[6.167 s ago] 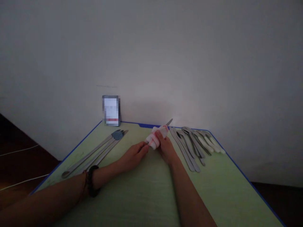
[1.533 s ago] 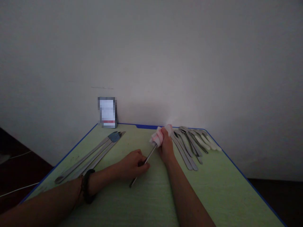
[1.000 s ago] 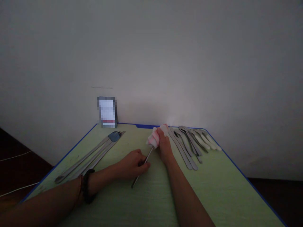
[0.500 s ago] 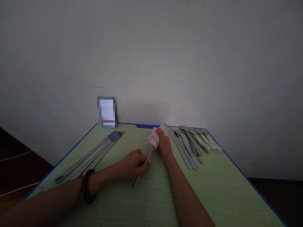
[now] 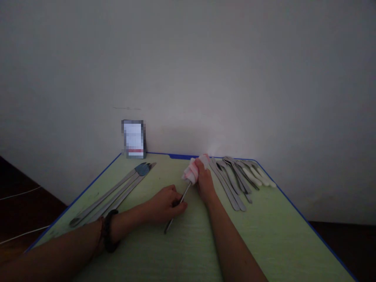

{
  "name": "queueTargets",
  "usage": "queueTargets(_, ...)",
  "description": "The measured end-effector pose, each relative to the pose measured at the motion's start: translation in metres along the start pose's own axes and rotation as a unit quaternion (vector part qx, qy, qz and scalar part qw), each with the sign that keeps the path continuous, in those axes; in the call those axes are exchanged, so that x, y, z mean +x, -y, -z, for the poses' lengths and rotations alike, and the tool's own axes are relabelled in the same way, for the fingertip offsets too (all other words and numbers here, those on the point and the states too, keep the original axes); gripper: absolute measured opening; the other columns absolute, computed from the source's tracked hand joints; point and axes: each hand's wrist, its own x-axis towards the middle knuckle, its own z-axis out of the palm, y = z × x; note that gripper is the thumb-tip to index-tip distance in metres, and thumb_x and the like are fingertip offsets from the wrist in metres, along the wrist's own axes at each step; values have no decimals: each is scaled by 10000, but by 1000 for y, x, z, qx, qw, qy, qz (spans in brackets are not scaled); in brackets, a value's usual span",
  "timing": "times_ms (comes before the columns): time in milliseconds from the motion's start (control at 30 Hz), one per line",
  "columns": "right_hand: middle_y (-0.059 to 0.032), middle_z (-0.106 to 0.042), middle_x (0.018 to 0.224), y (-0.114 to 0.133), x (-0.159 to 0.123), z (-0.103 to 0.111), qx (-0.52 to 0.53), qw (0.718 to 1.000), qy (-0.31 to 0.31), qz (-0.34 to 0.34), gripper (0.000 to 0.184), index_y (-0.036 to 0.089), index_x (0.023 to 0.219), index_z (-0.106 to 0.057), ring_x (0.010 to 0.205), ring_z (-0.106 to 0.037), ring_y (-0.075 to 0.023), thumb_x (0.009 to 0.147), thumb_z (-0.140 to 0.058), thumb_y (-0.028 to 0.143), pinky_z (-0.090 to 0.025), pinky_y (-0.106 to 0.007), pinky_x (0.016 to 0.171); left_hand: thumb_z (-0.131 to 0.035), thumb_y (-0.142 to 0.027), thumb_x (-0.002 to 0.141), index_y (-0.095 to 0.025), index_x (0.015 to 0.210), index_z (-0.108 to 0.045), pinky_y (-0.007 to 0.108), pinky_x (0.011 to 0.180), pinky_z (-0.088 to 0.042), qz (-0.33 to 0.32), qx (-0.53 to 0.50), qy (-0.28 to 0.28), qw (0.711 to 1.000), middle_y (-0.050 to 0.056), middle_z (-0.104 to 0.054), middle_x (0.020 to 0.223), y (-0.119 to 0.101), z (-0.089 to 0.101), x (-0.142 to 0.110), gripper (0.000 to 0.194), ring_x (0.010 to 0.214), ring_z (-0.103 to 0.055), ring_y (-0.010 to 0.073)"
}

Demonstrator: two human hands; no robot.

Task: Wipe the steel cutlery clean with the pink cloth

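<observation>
My left hand (image 5: 168,203) is closed around the slim metal handle of a piece of cutlery (image 5: 185,192), held at a slant over the middle of the table. Its lower end sticks out below the fingers. The upper end disappears into a white and pink cloth (image 5: 191,172), so I cannot tell what kind of cutlery it is. My right hand (image 5: 205,181) grips the cloth, wrapped about that hidden end. Just right of it lies a row of metal cutlery (image 5: 232,176), with knives and spoons among it.
White-handled cutlery (image 5: 255,175) lies at the table's far right. Several long metal utensils (image 5: 117,192) rest at the left, beside my forearm. A phone with a blurred screen (image 5: 134,139) leans on the wall at the back left. The green table (image 5: 188,246) has a blue edge.
Almost nothing differs. Both hands keep their grip on the cutlery and cloth, and the whole view has shifted very slightly.
</observation>
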Motion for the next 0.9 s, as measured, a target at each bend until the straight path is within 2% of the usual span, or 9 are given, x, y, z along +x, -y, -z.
queueTargets(267, 9, -490, 553, 0, 0, 0, 1, 1000, -3, 12, 399, 215, 605, -495, 545, -447, -154, 710, -538, 597, -388, -281, 553, -398, -302, 846, -209, 542, -324, 264, 658, -371, -4, 4, 2, 1000, -22, -393, 518, 2, 0, 1, 326, 599, -431, 148)
queueTargets(900, 13, -534, 519, 4, -2, 0, -4, 1000, -1, 7, 415, 208, 587, -519, 512, -464, -156, 695, -563, 606, -374, -287, 540, -402, -273, 836, -206, 546, -330, 257, 658, -363, -12, 7, -4, 1000, -19, -398, 526, 4, -2, 1, 307, 639, -440, 153)
